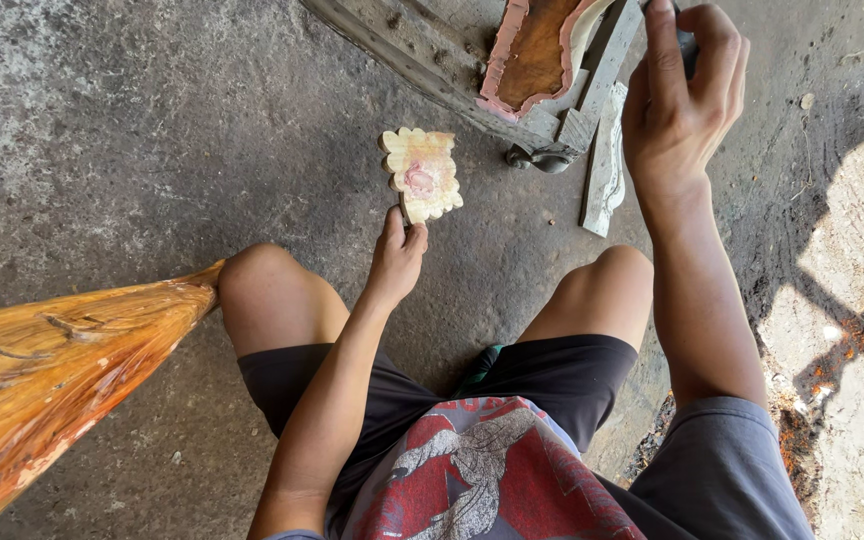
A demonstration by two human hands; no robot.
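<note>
1. Lying far, across the top: a grey weathered wooden frame bearing a reddish-brown carved panel with pale pink edging, apparently only partly coloured.
2. Jutting in at near left: a large orange-varnished carved wooden piece, looking finished.
3. Closing around a dark slim tool, barely visible, far right: right hand, fingers curled.
4. Pinching between thumb and fingers, centre: left hand, gripping the small pale scalloped wooden flower carving, pink-centred, seemingly still mostly bare.
</note>
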